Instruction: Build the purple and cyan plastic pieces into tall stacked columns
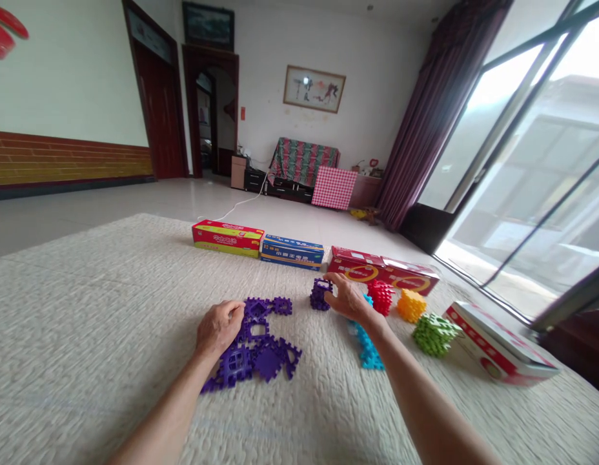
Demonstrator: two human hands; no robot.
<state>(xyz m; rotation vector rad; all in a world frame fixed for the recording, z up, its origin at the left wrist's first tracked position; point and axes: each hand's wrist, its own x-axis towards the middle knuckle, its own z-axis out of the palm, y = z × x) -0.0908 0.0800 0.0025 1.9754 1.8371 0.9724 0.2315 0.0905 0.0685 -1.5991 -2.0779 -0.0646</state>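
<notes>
My right hand point(350, 298) reaches forward with thumb and forefinger against the right side and top of a small stack of purple interlocking tiles point(320, 295). My left hand point(221, 328) is curled at the left edge of the spread-out purple tiles point(268, 363); its fingertips are partly hidden, so what it pinches is unclear. These flat toy tiles have notched edges, some with square or windowed openings. Light blue tiles point(370, 349) lie under and beside my right forearm, partly covered by it.
Red point(381, 297), yellow point(412, 305) and green tile stacks point(435, 334) stand at the right. A white-and-red box point(503, 345) lies beyond them. Behind are a red-yellow box point(228, 237), a blue box point(292, 252) and red boxes point(384, 268), all on a cream textured cover point(110, 290).
</notes>
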